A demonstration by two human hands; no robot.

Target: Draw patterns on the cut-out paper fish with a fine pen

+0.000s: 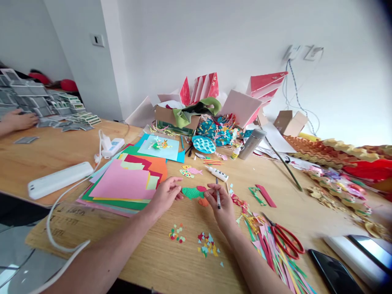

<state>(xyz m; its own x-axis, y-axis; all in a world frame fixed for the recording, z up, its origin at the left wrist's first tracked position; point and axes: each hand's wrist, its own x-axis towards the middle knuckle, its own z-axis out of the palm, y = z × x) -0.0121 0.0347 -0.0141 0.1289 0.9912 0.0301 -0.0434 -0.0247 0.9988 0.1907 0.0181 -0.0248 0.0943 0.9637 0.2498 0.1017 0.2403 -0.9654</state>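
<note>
A green paper fish with a red fin lies on the wooden table between my hands. My left hand pinches the fish's left end with closed fingertips. My right hand rests at the fish's right end, fingers closed round a thin pen held upright. Small orange paper pieces sit under the right hand's thumb.
A stack of coloured paper sheets lies left of my hands. Confetti piles sit near the front edge. Red scissors and paper strips lie right, a phone beyond. Another person's hand works far left.
</note>
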